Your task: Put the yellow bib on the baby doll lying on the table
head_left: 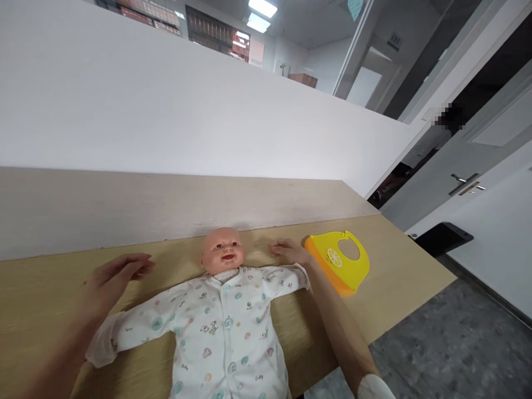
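A baby doll point(224, 249) with a bald head lies face up on the wooden table point(399, 266), its arms spread wide. It wears a white baby suit point(220, 327) with small coloured prints and snaps down the front. My left hand point(118, 277) hovers above the doll's sleeve on the left, fingers loosely stretched, with nothing in it. On the other side, my right hand point(291, 252) is beside the doll's head, just above the other sleeve, also empty with its fingers extended. Close to my right forearm rests a yellow bib point(343, 260) with an orange pocket and a white citrus print.
Behind the table rises a white wall point(174, 111) with a glass window above. A partly open door point(461, 138) stands at the right, where a blurred-out person shows in the gap. A black flat object point(444, 239) is beyond the table's right edge.
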`<state>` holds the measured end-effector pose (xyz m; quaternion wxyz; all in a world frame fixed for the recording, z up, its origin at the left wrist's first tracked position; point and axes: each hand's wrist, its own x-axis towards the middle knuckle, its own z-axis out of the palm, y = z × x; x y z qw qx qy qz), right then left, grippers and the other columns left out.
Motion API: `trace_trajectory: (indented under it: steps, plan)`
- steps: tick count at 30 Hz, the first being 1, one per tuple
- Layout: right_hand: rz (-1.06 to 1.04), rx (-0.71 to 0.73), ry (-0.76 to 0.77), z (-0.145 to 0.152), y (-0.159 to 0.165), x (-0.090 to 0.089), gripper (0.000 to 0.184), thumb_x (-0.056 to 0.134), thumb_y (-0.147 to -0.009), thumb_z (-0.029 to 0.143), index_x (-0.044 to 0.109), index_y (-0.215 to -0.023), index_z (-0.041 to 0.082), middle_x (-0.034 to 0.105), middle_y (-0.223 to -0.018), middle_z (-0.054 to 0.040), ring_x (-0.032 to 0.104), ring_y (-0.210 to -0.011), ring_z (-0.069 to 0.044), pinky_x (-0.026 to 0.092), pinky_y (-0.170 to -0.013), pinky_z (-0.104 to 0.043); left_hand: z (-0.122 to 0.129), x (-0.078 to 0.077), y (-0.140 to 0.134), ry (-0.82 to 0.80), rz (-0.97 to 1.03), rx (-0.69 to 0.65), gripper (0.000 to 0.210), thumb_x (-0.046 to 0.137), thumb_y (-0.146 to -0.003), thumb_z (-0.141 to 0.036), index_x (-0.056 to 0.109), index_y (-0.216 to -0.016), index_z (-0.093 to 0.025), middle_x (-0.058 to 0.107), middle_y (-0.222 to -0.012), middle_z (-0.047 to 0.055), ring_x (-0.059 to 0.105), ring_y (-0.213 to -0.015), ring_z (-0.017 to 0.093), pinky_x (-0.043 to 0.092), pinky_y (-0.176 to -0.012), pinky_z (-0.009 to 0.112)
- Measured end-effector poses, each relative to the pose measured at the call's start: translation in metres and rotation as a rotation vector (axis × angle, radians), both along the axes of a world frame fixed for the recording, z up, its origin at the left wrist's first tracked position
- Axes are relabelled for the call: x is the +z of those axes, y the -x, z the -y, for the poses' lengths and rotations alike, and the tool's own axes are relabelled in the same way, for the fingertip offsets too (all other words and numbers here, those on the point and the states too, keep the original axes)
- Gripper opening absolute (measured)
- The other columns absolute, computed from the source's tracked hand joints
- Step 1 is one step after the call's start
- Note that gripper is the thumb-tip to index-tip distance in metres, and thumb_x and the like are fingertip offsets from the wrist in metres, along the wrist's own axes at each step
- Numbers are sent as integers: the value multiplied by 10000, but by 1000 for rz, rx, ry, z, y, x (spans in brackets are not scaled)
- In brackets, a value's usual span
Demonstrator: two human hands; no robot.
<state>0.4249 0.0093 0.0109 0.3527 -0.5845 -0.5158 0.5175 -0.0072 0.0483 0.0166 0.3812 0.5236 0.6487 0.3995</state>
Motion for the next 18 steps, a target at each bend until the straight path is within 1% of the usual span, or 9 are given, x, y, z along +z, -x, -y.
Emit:
trace_trajectory:
  steps: [1, 3, 5, 8, 9, 11, 14, 16, 18]
  plan:
    - [-21, 2, 24, -6, 10, 3, 137, 648, -799, 278, 678, -850, 155, 677, -815, -24, 584, -761, -145, 479, -782, -301, -5, 3, -10, 44, 94, -62, 376, 542, -785, -507, 672, -975, -210, 769, -982, 72, 705, -991, 284, 559, -935, 390]
    - [-68, -8, 93, -19, 28, 6, 94, 616, -812, 213, 654, -888, 173, 696, -842, -27, 610, -762, -153, 498, -820, -326, -15, 7, -30, 162, 228, -175, 545, 535, -824, -572, 638, -1142, -142, 738, -1137, 146, 696, -1045, 292, 543, -975, 409]
    - [-113, -45, 151, -28, 44, 5, 135, 583, -824, 165, 620, -953, 181, 692, -815, -8, 627, -742, -152, 511, -837, -336, -22, 9, -48, 283, 290, -221, 697, 463, -880, -635, 543, -1322, -102, 657, -1294, 208, 688, -1085, 288, 532, -995, 413]
    - [-186, -65, 222, -37, 62, 0, 252, 555, -839, 123, 567, -1088, 163, 690, -785, 8, 652, -736, -148, 526, -860, -340, -26, 8, -71, 400, 339, -241, 800, 322, -931, -677, 399, -1470, -91, 552, -1421, 237, 671, -1131, 268, 534, -997, 387]
    - [-215, -58, 232, -39, 67, -2, 277, 558, -845, 127, 557, -1120, 160, 696, -790, 3, 660, -738, -148, 531, -869, -344, -26, 6, -77, 423, 361, -247, 809, 280, -937, -681, 377, -1488, -95, 546, -1429, 232, 666, -1141, 263, 540, -987, 379]
    - [-288, -46, 272, -42, 74, -9, 278, 582, -847, 143, 567, -1123, 166, 703, -799, -10, 675, -742, -153, 540, -883, -357, -27, 2, -86, 455, 415, -291, 815, 223, -938, -691, 377, -1496, -117, 575, -1406, 210, 662, -1146, 258, 556, -956, 374]
    - [-361, 2, 304, -47, 81, -19, 218, 621, -821, 166, 627, -1038, 178, 699, -803, -24, 684, -746, -167, 557, -864, -372, -29, -5, -92, 461, 475, -392, 852, 201, -904, -749, 431, -1471, -156, 641, -1326, 179, 677, -1107, 267, 578, -895, 385]
    - [-391, 40, 289, -50, 82, -25, 198, 642, -792, 173, 654, -989, 179, 695, -799, -24, 676, -745, -168, 565, -831, -367, -30, -8, -94, 446, 495, -421, 888, 197, -876, -789, 451, -1460, -170, 658, -1294, 169, 683, -1082, 276, 586, -865, 398]
    - [-421, 56, 254, -50, 82, -26, 203, 652, -764, 180, 666, -967, 182, 693, -797, -19, 661, -747, -162, 566, -800, -351, -28, -8, -95, 412, 501, -422, 914, 172, -860, -810, 456, -1455, -177, 668, -1271, 164, 682, -1076, 283, 588, -858, 414]
